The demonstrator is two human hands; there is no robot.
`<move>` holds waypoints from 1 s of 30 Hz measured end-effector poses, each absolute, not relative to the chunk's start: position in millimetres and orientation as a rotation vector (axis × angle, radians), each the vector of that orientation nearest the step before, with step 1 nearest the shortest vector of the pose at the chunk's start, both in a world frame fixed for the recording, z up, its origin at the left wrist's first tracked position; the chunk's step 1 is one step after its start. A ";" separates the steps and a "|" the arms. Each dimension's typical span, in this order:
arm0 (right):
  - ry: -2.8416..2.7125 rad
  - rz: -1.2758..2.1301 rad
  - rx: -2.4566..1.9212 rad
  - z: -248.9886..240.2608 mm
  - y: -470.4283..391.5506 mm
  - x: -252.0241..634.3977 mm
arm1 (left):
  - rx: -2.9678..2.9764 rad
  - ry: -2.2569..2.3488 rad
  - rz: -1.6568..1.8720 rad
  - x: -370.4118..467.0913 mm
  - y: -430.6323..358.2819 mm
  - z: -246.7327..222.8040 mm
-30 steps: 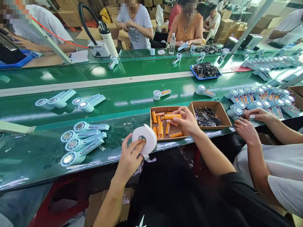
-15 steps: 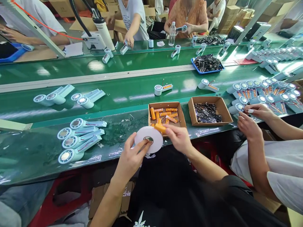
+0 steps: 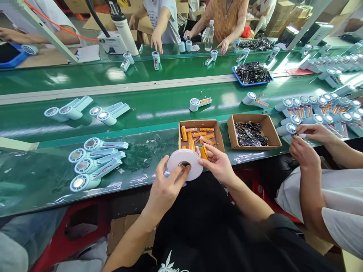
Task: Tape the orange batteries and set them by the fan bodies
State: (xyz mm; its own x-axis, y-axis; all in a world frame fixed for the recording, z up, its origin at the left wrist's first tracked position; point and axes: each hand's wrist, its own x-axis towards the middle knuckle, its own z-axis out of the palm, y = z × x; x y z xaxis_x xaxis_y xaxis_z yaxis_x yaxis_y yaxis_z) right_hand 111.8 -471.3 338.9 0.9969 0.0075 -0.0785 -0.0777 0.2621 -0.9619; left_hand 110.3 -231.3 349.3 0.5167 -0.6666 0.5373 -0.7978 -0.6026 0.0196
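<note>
My left hand (image 3: 170,181) grips a white roll of tape (image 3: 177,161), with fingers pushed into its core. In my right hand (image 3: 219,164) is an orange battery cell (image 3: 202,152), held upright against the roll's right edge. A short white strip of tape rises from the roll beside the cell. Just behind both hands stands a cardboard box (image 3: 222,145) of loose orange battery cells (image 3: 200,134). Left of my hands, several light-blue fan housings (image 3: 85,166) lie on the green bench with their handles pointing right.
A second cardboard box (image 3: 231,141) holds black circuit boards. A co-worker's hands (image 3: 309,147) handle a blue housing at the right, near many more housings. The green conveyor (image 3: 159,109) carries several housings and a blue tray (image 3: 241,82). People work across it.
My right hand has brought the battery cell upright against the tape roll's edge. The roll has shifted slightly right. Across the conveyor, a person's hand has let go of a housing.
</note>
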 end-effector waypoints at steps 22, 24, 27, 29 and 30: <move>0.157 -0.711 -0.904 363.5 -525.2 168.9 | 2.417 -1.168 0.446 133.4 -276.4 348.3; 0.136 -0.681 -0.871 370.8 -534.9 186.2 | 2.349 -1.277 0.149 167.0 -266.6 356.3; 0.052 -0.649 -0.967 376.1 -543.6 175.0 | 2.321 -1.077 0.042 210.6 -217.6 362.5; 0.072 -0.722 -1.060 374.9 -556.2 150.4 | 2.482 -0.677 0.194 232.9 -163.1 361.7; 0.134 -0.688 -1.085 372.8 -564.5 137.1 | 2.600 -0.478 0.248 243.5 -132.3 360.4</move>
